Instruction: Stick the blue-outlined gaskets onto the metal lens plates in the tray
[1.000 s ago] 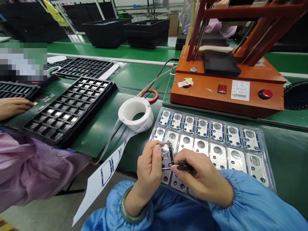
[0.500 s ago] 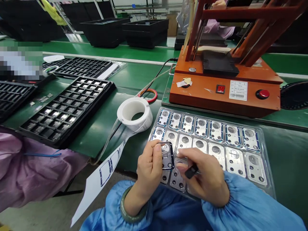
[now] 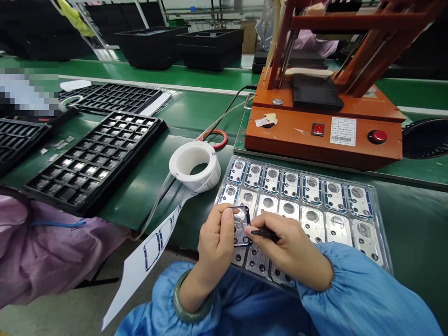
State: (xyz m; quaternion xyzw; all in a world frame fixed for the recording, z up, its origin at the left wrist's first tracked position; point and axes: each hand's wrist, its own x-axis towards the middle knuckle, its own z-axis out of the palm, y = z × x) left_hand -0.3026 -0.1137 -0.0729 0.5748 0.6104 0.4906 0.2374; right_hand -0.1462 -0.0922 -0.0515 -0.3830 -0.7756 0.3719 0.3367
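left hand (image 3: pixel 216 240) holds plate (image 3: pixel 241 232), long axis forward

Factory: orange machine (image 3: pixel 294 135), component trays (image 3: pixel 126 163)

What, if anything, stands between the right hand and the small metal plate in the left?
Nothing visible. The right hand has its fingertips at the right edge of the metal plate, which the left hand holds from the opposite side. The black tool is in the right hand's own grip.
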